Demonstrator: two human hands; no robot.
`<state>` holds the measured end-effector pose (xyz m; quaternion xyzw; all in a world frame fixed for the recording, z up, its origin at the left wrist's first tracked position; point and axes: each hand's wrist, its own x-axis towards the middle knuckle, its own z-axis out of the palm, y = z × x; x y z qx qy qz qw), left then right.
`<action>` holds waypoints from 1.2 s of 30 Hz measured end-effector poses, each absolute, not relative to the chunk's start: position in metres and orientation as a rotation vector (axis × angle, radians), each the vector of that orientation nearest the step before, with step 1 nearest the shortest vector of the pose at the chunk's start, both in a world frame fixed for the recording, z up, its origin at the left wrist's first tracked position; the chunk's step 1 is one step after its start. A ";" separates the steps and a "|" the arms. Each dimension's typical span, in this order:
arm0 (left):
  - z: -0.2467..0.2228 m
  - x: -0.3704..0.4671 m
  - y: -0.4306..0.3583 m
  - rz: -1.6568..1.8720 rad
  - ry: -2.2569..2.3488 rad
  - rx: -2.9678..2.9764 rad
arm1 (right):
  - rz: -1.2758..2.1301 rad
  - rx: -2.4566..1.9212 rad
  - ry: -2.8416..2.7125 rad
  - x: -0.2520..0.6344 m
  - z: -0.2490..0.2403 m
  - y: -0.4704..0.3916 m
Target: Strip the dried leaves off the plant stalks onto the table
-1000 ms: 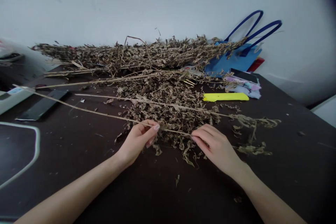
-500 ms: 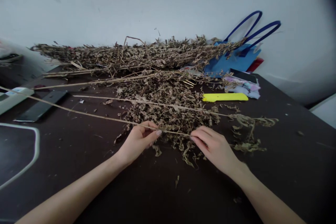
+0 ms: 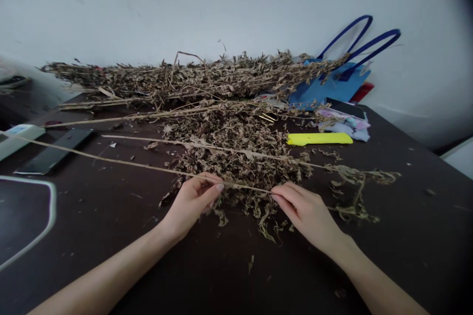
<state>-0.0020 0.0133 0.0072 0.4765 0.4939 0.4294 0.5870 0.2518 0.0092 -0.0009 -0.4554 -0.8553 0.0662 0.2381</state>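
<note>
A long dry stem runs from the far left to the middle, low over a heap of crumpled dry leaves. My left hand pinches it between thumb and fingers at the heap's near edge. Further right, my right hand is closed on the same stem, and a leafy end sticks out beyond that hand. A second stem lies across the heap behind both hands, its leafy tip to the right.
Bundled dry plants lie along the wall. At the right are a yellow cutter, gold scissors, a blue bag and cloth. A dark phone and white cable are at the left.
My right hand has shifted slightly right along with the leafy end, and my left hand slightly left. The gap between them is a little wider. The view has shifted slightly.
</note>
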 end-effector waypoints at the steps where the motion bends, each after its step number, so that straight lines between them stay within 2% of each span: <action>1: 0.007 -0.002 0.013 1.005 1.147 1.109 | 0.180 -1.249 -2.342 0.252 -0.001 0.009; 16: 0.003 -0.004 0.016 0.928 1.163 1.218 | -0.080 -1.152 -2.308 0.252 -0.005 0.010; 28: 0.012 -0.012 0.017 0.782 1.153 1.698 | 0.078 -1.187 -2.321 0.260 0.002 0.012; 36: 0.011 -0.010 0.011 0.700 1.288 1.929 | 0.057 -1.205 -2.294 0.260 0.001 0.014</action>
